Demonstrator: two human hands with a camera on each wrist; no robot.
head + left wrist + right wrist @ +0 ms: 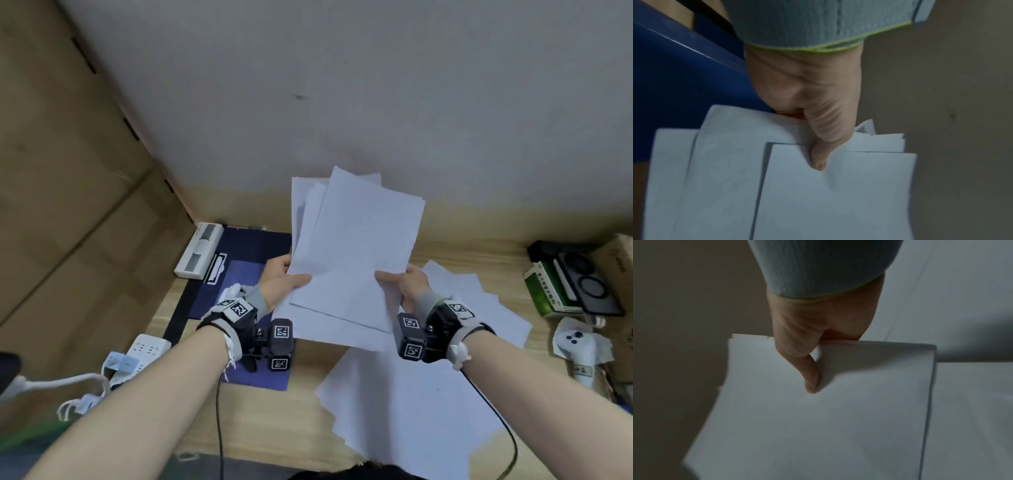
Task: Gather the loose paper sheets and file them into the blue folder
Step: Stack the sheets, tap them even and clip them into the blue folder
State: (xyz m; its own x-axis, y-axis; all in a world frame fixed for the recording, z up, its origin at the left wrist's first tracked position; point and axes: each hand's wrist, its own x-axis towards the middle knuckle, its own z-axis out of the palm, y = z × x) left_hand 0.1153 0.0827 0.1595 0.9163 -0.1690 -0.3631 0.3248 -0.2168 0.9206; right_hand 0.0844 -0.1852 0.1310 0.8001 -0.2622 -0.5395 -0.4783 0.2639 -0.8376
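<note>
A person stands at a wooden counter (260, 428), holding up a fanned bundle of white paper sheets (356, 246) with both hands. The left hand (282, 282) pinches the bundle's lower left edge, thumb on top; the right hand (406, 286) pinches the lower right edge the same way. The sheets are skewed — corners stick out at different angles, not yet squared.

The blue folder (239, 260) lies open and flat on the counter to the left, beneath the left wrist. More loose sheets (411, 411) lie scattered on the counter under and right of the bundle, still to be gathered.

What could go wrong, as I judge it: the grip is only at the bottom edge, so the misaligned sheets could slide apart and one drop back onto the counter. Filing them unsquared could also catch or crease protruding corners.

The left wrist view shows the thumb (819, 155) pressing a dent into the top sheet, with at least four staggered layers beside it and the folder's blue cover (684, 81) close behind — detail the head view lacks. The right wrist view shows that thumb (809, 378) buckling the top sheet upward. Only the head view shows the scattered sheets, a power strip (145, 349) and a green box (548, 291).
</note>
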